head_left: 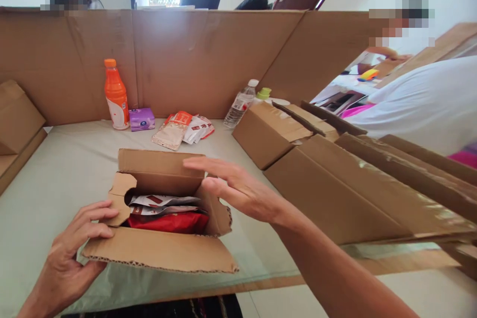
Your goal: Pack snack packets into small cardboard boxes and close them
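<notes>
A small cardboard box (164, 248) stands in front of me with its flaps raised or folded outward. Inside lie a red packet (167, 223) and several white and brown pouches (164, 202). My left hand (74, 248) grips the box at its left end, fingers on the notched side flap (121, 191) and thumb by the front flap. Fingers stretched out, my right hand (238, 186) is over the box's right rear corner, by the back flap (154, 160). It holds nothing; whether its fingertips touch the cardboard, I cannot tell.
Behind the box are an orange bottle (116, 97), a purple tissue pack (142, 119), several flat pouches (181, 129) and a clear water bottle (241, 104). Larger cartons (328, 189) crowd the right; another carton (18, 119) is left. A cardboard wall (208, 59) borders the table; people are beyond.
</notes>
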A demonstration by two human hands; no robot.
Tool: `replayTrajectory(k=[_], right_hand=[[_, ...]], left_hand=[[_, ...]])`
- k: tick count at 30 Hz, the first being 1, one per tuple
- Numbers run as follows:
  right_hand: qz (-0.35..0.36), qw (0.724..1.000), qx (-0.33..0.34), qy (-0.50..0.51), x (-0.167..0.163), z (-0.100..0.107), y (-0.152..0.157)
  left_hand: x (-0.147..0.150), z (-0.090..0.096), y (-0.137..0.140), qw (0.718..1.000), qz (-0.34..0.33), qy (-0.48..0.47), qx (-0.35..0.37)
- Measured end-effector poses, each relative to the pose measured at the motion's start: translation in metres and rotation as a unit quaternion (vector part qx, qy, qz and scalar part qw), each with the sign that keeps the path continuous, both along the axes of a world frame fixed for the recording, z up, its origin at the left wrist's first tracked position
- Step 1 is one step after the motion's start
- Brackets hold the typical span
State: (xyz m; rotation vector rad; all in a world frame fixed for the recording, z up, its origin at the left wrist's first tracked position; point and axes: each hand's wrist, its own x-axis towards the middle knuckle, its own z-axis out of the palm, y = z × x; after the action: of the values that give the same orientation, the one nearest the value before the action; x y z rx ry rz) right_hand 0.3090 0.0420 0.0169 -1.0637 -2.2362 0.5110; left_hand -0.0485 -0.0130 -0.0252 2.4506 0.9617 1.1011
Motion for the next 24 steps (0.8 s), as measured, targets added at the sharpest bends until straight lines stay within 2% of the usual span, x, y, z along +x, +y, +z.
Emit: replayTrajectory(k=[2,4,6,9,12,15,17,20,22,24], right_hand=[[-0.036,0.994,0.027,0.099,0.006,-0.013,-0.010],[-0.080,0.976,0.068,0.192,0.009,-0.027,-0.026],[-0.113,0.961,0.090,0.234,0.010,-0.042,-0.039],[-0.077,0.978,0.068,0.179,0.005,-0.056,-0.049],[-0.016,0.991,0.046,0.123,-0.001,-0.060,-0.045],[-0.046,0.987,0.014,0.154,-0.001,-0.063,-0.041],[-0.103,0.976,0.026,0.191,0.001,-0.066,-0.042],[-0.162,0.962,0.107,0.194,0.002,-0.066,-0.043],[-0.159,0.964,0.142,0.158,0.002,-0.062,-0.043],[-0.120,0.976,0.147,0.105,0.000,-0.058,-0.041]], left_hand=[[0.000,0.001,0.001,1.000,0.004,-0.003,-0.010],[0.000,0.002,0.002,0.999,0.013,-0.019,-0.023],[0.001,0.001,0.002,0.998,0.023,-0.043,-0.037],[0.002,-0.007,0.003,0.994,0.078,-0.057,-0.060],[0.006,-0.017,0.004,0.975,0.193,-0.069,-0.083],[0.014,-0.021,0.007,0.954,0.280,-0.074,-0.081],[0.020,-0.019,0.009,0.954,0.291,-0.056,-0.051],[0.027,-0.015,0.012,0.966,0.255,-0.028,-0.007],[0.030,-0.013,0.013,0.971,0.237,-0.018,0.008],[0.030,-0.012,0.014,0.971,0.236,-0.005,0.022]])
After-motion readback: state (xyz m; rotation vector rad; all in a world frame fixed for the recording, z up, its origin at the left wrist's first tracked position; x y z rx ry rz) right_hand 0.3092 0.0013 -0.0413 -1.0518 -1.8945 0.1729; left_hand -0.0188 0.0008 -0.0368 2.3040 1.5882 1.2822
